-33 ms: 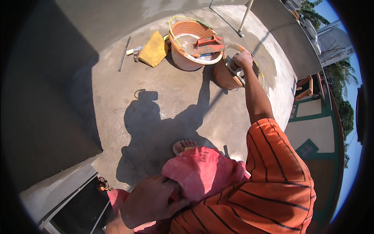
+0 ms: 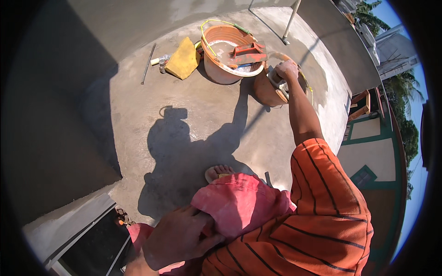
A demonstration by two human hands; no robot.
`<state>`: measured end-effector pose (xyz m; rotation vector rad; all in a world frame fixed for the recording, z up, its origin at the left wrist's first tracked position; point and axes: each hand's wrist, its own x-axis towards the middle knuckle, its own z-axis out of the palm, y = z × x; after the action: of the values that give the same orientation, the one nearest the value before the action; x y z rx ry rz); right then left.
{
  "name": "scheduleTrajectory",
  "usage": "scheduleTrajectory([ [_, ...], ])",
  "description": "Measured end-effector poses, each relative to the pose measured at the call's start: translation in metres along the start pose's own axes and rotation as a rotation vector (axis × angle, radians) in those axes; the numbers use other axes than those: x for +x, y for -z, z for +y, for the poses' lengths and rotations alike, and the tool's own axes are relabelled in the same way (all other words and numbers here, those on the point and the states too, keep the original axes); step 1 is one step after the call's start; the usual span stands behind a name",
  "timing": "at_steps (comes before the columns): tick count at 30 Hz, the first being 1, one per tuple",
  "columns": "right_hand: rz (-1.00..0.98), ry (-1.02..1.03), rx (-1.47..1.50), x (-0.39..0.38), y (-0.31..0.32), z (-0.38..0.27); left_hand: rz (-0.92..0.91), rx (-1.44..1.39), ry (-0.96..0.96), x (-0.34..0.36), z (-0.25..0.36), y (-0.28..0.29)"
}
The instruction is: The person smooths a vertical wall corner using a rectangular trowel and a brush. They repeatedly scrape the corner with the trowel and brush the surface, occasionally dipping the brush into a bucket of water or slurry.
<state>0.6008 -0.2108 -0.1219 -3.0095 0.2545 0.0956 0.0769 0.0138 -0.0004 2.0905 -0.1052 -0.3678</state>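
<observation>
At the upper right my right arm reaches out to a smaller brown bucket [image 2: 266, 94] with a yellow cord handle. My right hand [image 2: 287, 70] is closed at its mouth around a greyish, wet-looking object [image 2: 275, 79], whose kind is hidden by the fingers and the rim. My left hand [image 2: 179, 237] rests on the red shorts [image 2: 237, 200] in shadow, fingers loosely bent and thumb apart, with red cloth showing between. Left of the smaller bucket, a larger orange bucket [image 2: 216, 71] holds cloudy water. A red plastering float [image 2: 248, 53] lies across its rim, above a blue-handled tool [image 2: 244, 67].
A yellow foam block [image 2: 184, 59] lies left of the buckets, beside a pipe fitting [image 2: 162, 64] and a thin metal rod [image 2: 148, 64]. A pole [image 2: 291, 23] stands behind them. Low plastered walls [image 2: 50, 115] border the concrete floor [image 2: 133, 106], with an opening at lower left.
</observation>
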Motion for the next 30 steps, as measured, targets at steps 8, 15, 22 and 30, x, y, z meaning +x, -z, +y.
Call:
scheduleTrajectory([
  [8, 0.032, 0.017, -0.020, -0.013, -0.044, -0.021, 0.044, 0.101, 0.004, -0.022, -0.001, -0.007],
  [15, -0.163, 0.237, -0.019, -0.056, -0.025, -0.012, 0.066, 0.084, -0.005, -0.025, -0.008, -0.003],
  [22, 0.106, 0.623, 0.101, -0.043, 0.014, -0.150, 0.013, -0.003, 0.030, -0.023, -0.005, -0.014],
  [30, 0.007, 0.630, -0.027, 0.019, -0.064, -0.139, 0.055, -0.194, 0.056, -0.006, -0.051, -0.030],
])
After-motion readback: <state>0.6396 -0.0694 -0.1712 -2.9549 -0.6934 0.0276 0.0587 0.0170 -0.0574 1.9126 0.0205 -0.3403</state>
